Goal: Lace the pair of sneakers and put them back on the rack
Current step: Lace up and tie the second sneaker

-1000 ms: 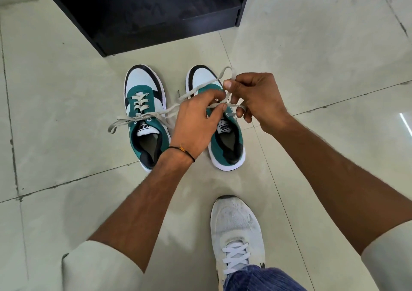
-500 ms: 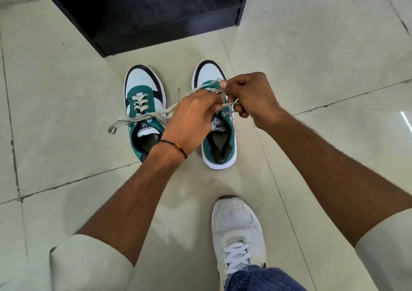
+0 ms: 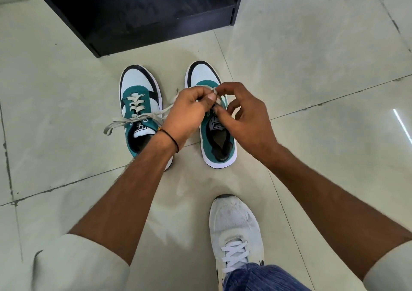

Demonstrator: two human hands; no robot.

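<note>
Two green, white and black sneakers stand side by side on the tiled floor, toes toward the rack. The left sneaker (image 3: 139,103) is partly laced, with loose beige lace ends (image 3: 116,123) trailing off both sides. Over the right sneaker (image 3: 214,134) both hands work its beige lace (image 3: 211,89). My left hand (image 3: 187,114) pinches the lace between thumb and forefinger above the tongue. My right hand (image 3: 247,121) pinches the same lace with its fingertips, the other fingers curled. The hands hide the right sneaker's eyelets.
The black shoe rack (image 3: 138,12) stands just beyond the sneakers, its low shelf open toward me. My own foot in a white sneaker (image 3: 236,230) rests on the floor below the pair. Pale floor tiles (image 3: 323,67) spread out on every side.
Both hands have dropped lower and closer together over the right sneaker. The lace that was stretched up and out is now gathered short between the fingertips. The right sneaker has shifted slightly.
</note>
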